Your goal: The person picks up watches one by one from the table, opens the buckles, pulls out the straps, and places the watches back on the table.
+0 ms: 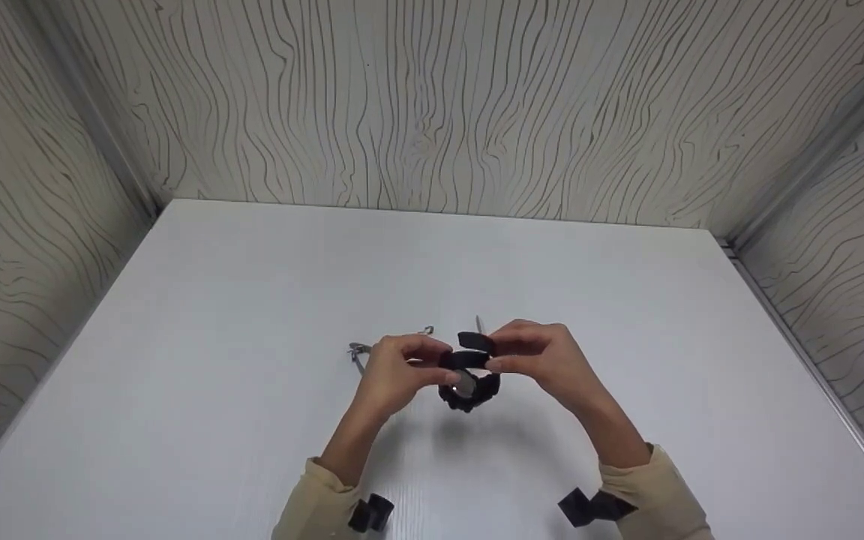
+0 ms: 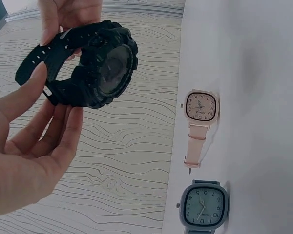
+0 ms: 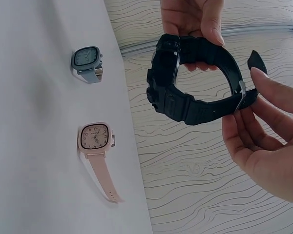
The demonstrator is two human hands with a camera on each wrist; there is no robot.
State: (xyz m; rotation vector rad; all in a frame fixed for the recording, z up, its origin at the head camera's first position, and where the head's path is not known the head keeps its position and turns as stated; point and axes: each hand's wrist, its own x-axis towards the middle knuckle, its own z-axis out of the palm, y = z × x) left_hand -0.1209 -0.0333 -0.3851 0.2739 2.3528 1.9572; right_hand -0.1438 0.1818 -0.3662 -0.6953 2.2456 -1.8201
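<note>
A black wristwatch [image 1: 486, 388] with a chunky round case is held up above the table between both hands, its strap looped round. My left hand [image 1: 394, 371] grips the strap, fingers beneath and thumb on top, as the left wrist view shows. With thumb and fingers, my right hand [image 1: 548, 356] pinches the strap beside the metal buckle [image 3: 241, 95]. The strap's pointed tail [image 3: 256, 62] sticks up past that thumb. In the left wrist view the watch face [image 2: 115, 69] is turned outward, its display too dim to read.
On the white table [image 1: 252, 285] lie a pink square watch [image 2: 201, 108] and a blue-grey square watch [image 2: 203, 205]. Both are mostly covered by my hands in the head view. Wood-grain panels [image 1: 417, 105] stand behind the table and at its sides.
</note>
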